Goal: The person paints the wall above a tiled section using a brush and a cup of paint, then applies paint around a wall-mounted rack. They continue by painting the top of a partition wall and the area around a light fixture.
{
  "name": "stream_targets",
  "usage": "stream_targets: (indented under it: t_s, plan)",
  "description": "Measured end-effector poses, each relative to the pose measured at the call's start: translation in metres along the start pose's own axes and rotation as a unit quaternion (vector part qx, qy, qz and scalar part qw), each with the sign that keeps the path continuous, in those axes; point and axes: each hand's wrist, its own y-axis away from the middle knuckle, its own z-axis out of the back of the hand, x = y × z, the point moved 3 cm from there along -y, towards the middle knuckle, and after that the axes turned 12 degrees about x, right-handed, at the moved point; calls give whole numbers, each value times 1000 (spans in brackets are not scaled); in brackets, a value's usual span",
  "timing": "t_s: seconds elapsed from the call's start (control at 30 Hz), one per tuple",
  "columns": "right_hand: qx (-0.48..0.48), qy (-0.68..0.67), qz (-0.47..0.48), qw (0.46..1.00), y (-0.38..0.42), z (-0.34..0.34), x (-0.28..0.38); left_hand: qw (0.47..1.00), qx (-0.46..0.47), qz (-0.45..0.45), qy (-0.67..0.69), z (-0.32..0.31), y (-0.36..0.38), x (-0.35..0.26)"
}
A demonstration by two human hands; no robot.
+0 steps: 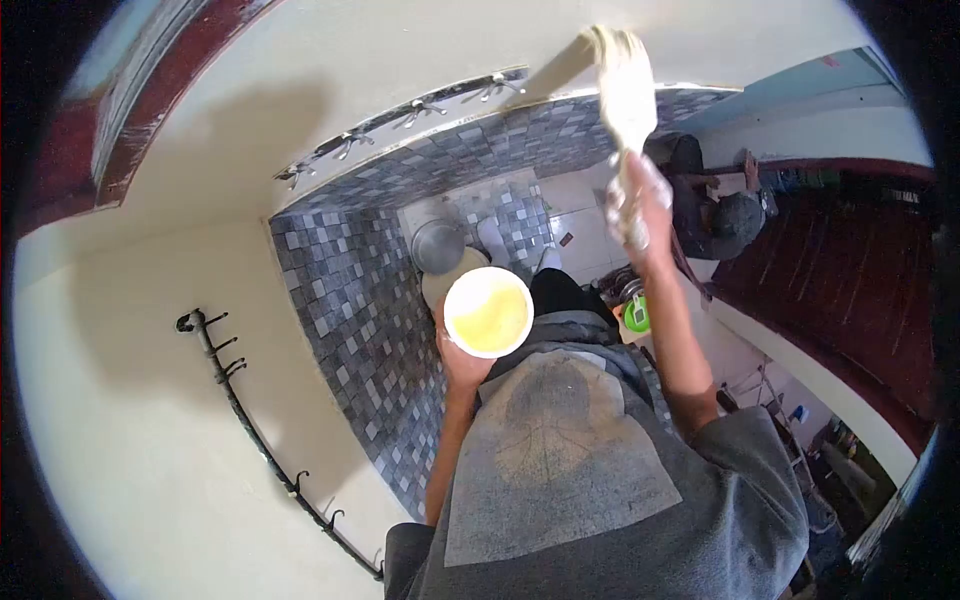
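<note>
My left hand (466, 368) is wrapped round a white tub (459, 291), held in front of my waist. Pale yellow paint (490, 322) lies inside the tub. Out to the upper right, my right hand (650, 205) grips the handle of a wide paintbrush (627, 95). Pale paint coats the brush and smears the fingers of that hand. The bristle end points up and overlaps the cream wall (450, 45), above the tiled part, and casts a shadow to its left.
A hook rail (415, 110) runs along the front wall, and another black rail (250, 425) hangs on the left wall. Grey mosaic tiles (350, 290) line the lower walls. Near my feet stands a round metal container (438, 247). Another person (735, 220) is at the right.
</note>
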Motion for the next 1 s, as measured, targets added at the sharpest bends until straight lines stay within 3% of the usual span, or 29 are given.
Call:
stream_targets:
  t_s: [0.13,0.23,0.27,0.3,0.33,0.4,0.43,0.5,0.57,0.67,0.7,0.73,1.0]
  plan:
    - [52,24,-165,985,-13,17,-58,999,-30,-24,-21,2,5,13]
    - [46,26,-110,993,-20,17,-38,996,-10,-31,-86,1,10,41]
    - [25,-5,-53,998,-26,17,-23,993,0,-35,-115,1,15,52]
    - [33,39,-27,998,-9,4,25,993,18,-41,-111,0,11,42]
    - [56,-3,10,998,2,2,54,992,33,-48,-108,-2,7,29]
    - [-12,6,98,995,22,-2,96,994,42,-54,-87,-2,3,14]
    - [-3,-54,163,985,23,1,103,996,35,-57,-66,-4,0,11]
    - [-34,1,203,978,25,3,105,997,31,-56,-32,-7,-3,10]
    - [-60,31,182,981,9,7,81,998,40,-51,-7,-7,-5,14]
    - [36,43,71,996,-43,30,13,997,53,-56,-30,-7,-9,16]
    - [-2,50,35,998,-56,36,-7,997,47,-59,-32,-8,-9,17]
    - [41,23,45,998,-61,40,-15,997,40,-63,-34,-8,-8,19]
    - [58,104,-112,987,-62,88,-26,997,49,-52,-27,-8,-15,0]
